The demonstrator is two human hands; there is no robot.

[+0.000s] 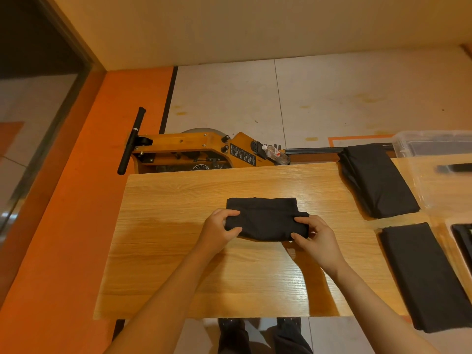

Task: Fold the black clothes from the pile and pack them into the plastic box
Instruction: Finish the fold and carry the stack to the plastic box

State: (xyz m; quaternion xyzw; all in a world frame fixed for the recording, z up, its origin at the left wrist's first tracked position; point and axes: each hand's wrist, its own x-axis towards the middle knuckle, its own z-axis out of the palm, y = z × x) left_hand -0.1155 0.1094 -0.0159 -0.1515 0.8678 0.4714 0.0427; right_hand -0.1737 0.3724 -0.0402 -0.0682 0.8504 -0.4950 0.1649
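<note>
A small folded black garment (265,217) lies in the middle of the wooden table (178,264). My left hand (219,228) grips its left end, thumb under and fingers over the fold. My right hand (316,238) pinches its right end the same way. Two more black clothes lie to the right: one (375,180) draped over the table's far edge, another (426,274) flat near the right front. The clear plastic box (434,149) stands at the far right, with something dark inside.
A wooden rowing machine (194,152) with a black handle and a water bottle (277,154) stands on the floor behind the table. An orange wall runs along the left. A dark tray-like object (463,241) shows at the right edge.
</note>
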